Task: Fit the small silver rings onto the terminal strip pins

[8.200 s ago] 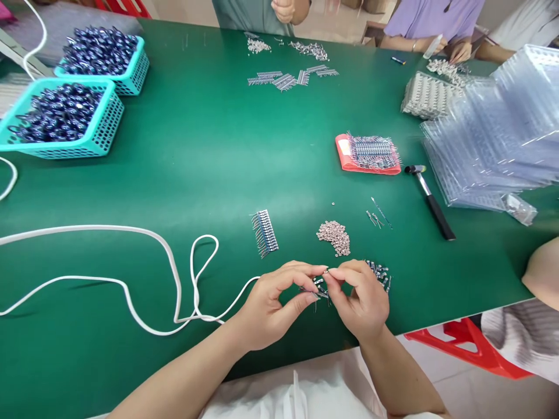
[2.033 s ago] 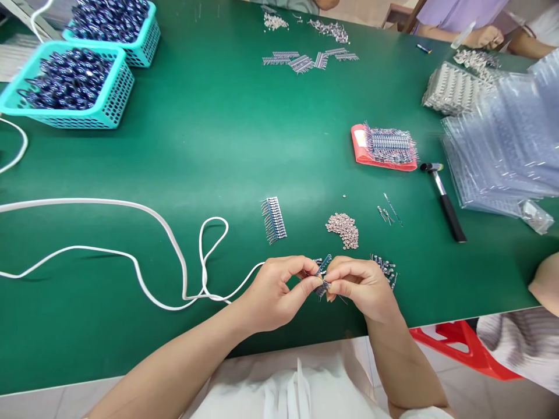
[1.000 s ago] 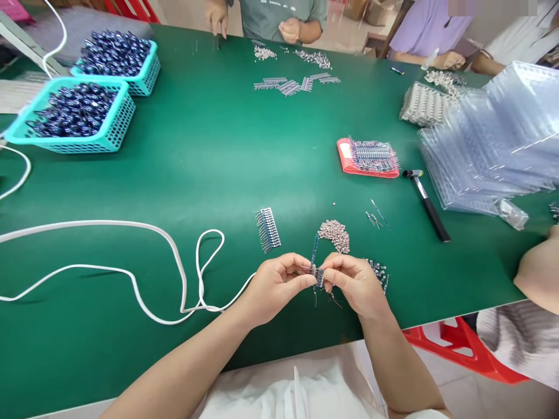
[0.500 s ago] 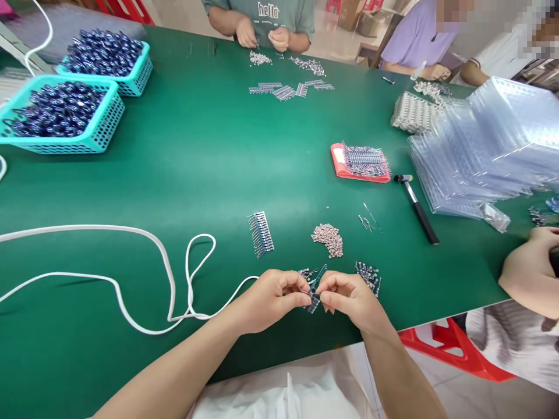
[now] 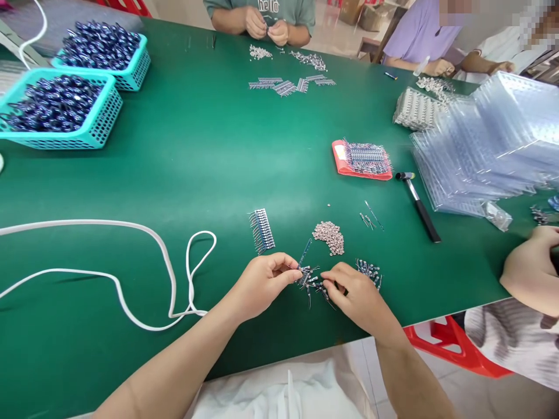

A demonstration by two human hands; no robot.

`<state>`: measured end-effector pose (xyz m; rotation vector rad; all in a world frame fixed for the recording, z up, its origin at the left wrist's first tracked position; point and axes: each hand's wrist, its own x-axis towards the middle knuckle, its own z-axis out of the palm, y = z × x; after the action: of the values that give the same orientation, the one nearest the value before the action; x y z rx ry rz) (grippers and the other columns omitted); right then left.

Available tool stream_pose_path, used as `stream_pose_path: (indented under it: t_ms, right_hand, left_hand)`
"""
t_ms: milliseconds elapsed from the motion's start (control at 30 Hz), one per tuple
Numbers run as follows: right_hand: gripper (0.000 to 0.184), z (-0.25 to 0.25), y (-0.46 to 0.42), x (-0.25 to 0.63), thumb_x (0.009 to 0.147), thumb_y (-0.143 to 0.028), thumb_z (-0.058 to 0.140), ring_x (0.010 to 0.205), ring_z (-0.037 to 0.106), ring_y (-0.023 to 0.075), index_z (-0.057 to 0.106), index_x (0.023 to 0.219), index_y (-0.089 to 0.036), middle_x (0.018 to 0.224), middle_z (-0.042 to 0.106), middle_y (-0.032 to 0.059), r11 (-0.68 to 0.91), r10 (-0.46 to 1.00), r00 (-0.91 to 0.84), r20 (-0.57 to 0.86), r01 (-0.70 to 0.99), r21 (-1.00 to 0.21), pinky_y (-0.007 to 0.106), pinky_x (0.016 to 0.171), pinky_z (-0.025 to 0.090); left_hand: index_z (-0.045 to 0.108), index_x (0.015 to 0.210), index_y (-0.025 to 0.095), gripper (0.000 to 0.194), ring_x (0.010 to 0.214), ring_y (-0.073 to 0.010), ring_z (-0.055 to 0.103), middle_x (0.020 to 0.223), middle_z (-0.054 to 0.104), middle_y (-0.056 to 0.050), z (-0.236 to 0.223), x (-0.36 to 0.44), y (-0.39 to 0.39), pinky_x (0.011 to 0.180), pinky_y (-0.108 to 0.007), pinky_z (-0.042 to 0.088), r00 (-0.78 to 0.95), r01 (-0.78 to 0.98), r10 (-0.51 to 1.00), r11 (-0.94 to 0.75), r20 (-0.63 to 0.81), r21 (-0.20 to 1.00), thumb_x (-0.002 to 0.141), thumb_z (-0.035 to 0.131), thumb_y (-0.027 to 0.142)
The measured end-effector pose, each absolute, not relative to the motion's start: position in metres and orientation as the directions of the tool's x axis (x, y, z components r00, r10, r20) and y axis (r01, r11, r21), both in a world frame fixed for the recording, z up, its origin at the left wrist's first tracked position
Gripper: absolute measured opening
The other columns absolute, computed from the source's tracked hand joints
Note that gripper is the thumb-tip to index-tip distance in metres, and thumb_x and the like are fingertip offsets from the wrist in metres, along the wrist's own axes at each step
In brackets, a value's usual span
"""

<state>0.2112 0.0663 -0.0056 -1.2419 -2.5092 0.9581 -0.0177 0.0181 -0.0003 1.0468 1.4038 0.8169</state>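
My left hand (image 5: 268,284) is closed, thumb and forefinger pinching a narrow blue strip (image 5: 306,251) that points up and away. Beneath it lies a loose pile of small wired components (image 5: 309,280). My right hand (image 5: 356,294) has its curled fingertips at the right side of this pile; whatever they pinch is too small to make out. Beyond the right hand is a second pile of wired components (image 5: 369,270). Small pinkish round pieces (image 5: 329,237) form a heap past both hands. A blue strip lined with wired parts (image 5: 263,230) lies beyond my left hand.
A hammer (image 5: 419,209) and a red packet topped with wired strips (image 5: 363,160) lie to the right, near stacked clear plastic trays (image 5: 484,145). White cable (image 5: 163,273) loops across the left. Turquoise baskets (image 5: 98,125) stand far left. Co-workers sit opposite and at right.
My hands have moved apart: the right has let go of the strip and shifted to the loose pile. The left keeps the strip, raised slightly away from me.
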Motion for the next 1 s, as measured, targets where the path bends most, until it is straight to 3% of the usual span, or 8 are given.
stream_pose_path:
  t_ms: [267,500,600,700,800,1000]
  right_hand:
    - [0.016,-0.02,0.093,0.21,0.095,-0.02,0.051,0.073,0.063,0.0135,0.067,0.094,-0.02,0.087,0.066,0.0027,0.607,0.795,-0.59,0.142,0.767,-0.209,0.024,0.06,0.042]
    - [0.016,-0.034,0.099,0.204,0.091,-0.015,0.052,0.071,0.06,0.0132,0.064,0.082,-0.019,0.08,0.065,0.0017,0.64,0.761,-0.607,0.229,0.759,-0.119,0.024,0.059,0.04]
    - [0.015,-0.032,0.098,0.202,0.089,-0.014,0.053,0.065,0.057,0.0126,0.063,0.078,-0.019,0.077,0.063,0.0014,0.644,0.761,-0.589,0.272,0.736,-0.207,0.025,0.059,0.04]
    - [0.011,-0.021,0.091,0.199,0.089,-0.014,0.054,0.065,0.055,0.0114,0.062,0.083,-0.02,0.079,0.061,0.0004,0.623,0.776,-0.569,0.273,0.623,-0.472,0.025,0.062,0.043]
    - [0.01,-0.004,0.077,0.193,0.089,-0.014,0.057,0.066,0.055,0.0103,0.063,0.087,-0.021,0.08,0.061,-0.0008,0.553,0.801,-0.532,0.275,0.482,-0.68,0.023,0.06,0.044]
    - [0.015,0.005,0.057,0.178,0.086,-0.01,0.062,0.066,0.058,0.0103,0.065,0.094,-0.022,0.081,0.062,-0.0008,0.558,0.815,-0.415,0.404,0.377,-0.739,0.024,0.058,0.048]
  left_hand:
    - [0.065,0.082,0.018,0.018,0.071,-0.0154,0.061,0.076,0.067,0.0,0.001,-0.016,0.018,0.068,-0.026,0.046,0.05,0.11,0.919,0.384,-0.391,0.917,0.083,0.063,0.036]
    - [0.065,0.082,0.019,0.016,0.071,-0.0154,0.061,0.076,0.067,0.0,0.0,-0.015,0.017,0.068,-0.027,0.046,0.05,0.094,0.922,0.378,-0.383,0.921,0.084,0.063,0.034]
    - [0.065,0.083,0.019,0.015,0.073,-0.0168,0.064,0.08,0.07,-0.001,-0.001,-0.015,0.016,0.07,-0.028,0.048,0.043,0.106,0.927,0.366,-0.372,0.924,0.085,0.064,0.034]
    - [0.065,0.084,0.02,0.012,0.095,-0.0209,0.068,0.097,0.074,-0.005,0.0,-0.014,0.013,0.083,-0.031,0.05,0.061,0.069,0.951,0.299,-0.303,0.952,0.087,0.063,0.031]
    - [0.065,0.085,0.02,0.007,0.118,-0.0224,0.061,0.117,0.071,-0.007,0.004,-0.013,0.01,0.098,-0.034,0.047,0.102,0.002,0.98,0.169,-0.168,0.986,0.088,0.063,0.025]
    - [0.067,0.088,0.018,0.004,0.116,-0.0221,0.063,0.121,0.071,-0.01,0.012,-0.01,0.004,0.099,-0.036,0.047,0.149,-0.089,0.989,0.006,0.007,0.996,0.088,0.063,0.017]
